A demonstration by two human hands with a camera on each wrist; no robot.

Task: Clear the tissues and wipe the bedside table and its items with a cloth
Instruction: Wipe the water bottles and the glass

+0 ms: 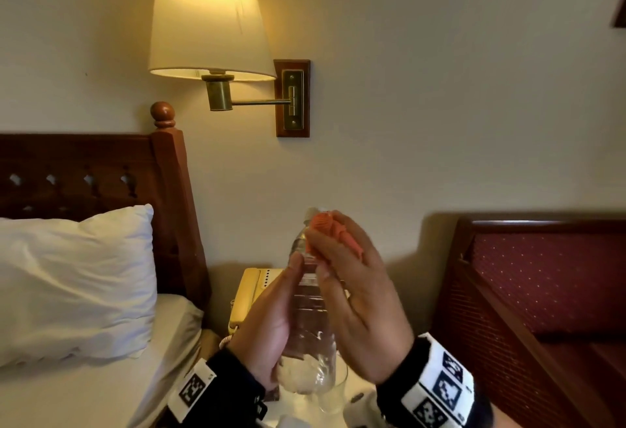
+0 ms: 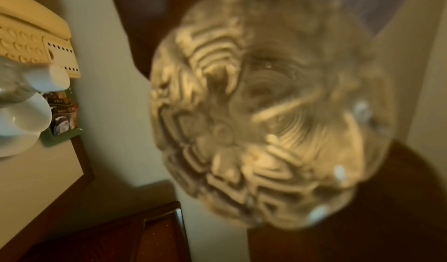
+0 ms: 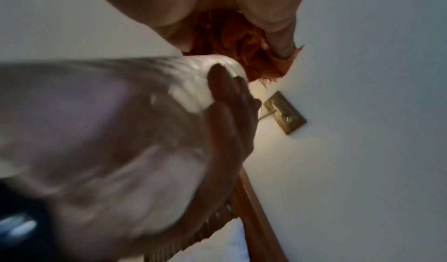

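A clear plastic water bottle point(image 1: 310, 309) is held upright above the bedside table point(image 2: 36, 180). My left hand point(image 1: 271, 322) grips its lower half from the left, thumb up along the side, fingers point(image 3: 227, 113) curled round the far side. My right hand point(image 1: 352, 292) holds a bunched orange cloth point(image 1: 323, 229) against the bottle's neck and cap. The left wrist view is filled by the bottle's ribbed base point(image 2: 266, 113). In the right wrist view the cloth point(image 3: 237, 42) sits under my right fingers point(image 3: 278, 17), above the blurred bottle point(image 3: 121, 132).
On the table stand a cream telephone point(image 1: 250, 292), a drinking glass point(image 1: 335, 390), a white cup on a saucer point(image 2: 21, 117), a second capped bottle point(image 2: 48, 79) and a holder of sachets point(image 2: 62, 113). The bed with its pillow point(image 1: 74, 282) is left, a red upholstered chair point(image 1: 542, 292) right, a wall lamp point(image 1: 210, 17) above.
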